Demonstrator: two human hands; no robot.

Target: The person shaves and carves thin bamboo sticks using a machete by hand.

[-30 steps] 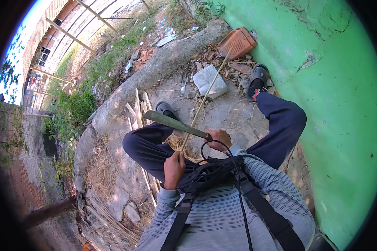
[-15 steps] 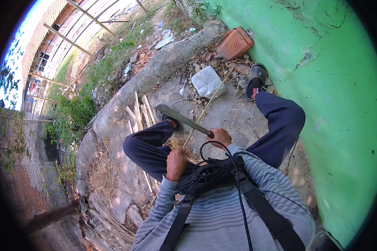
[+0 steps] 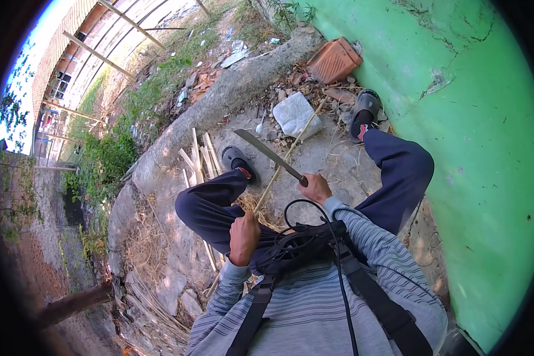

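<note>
In my right hand is the dark handle of a machete, its long blade pointing up and to the left. My left hand is closed around the near end of a thin bamboo strip. The strip slants away from me, and its far end lies across a pale stone block on the ground. The blade crosses over the strip. Whether the two touch, I cannot tell.
Several split bamboo pieces lie beside my left shoe. A thick tree root curves along the left and far side. An orange clay block leans by the green wall on my right. Black cables hang at my waist.
The machete has risen a little and shifted right, with my right hand slightly higher. My left hand has moved slightly left and down, drawing the strip's near end with it.
</note>
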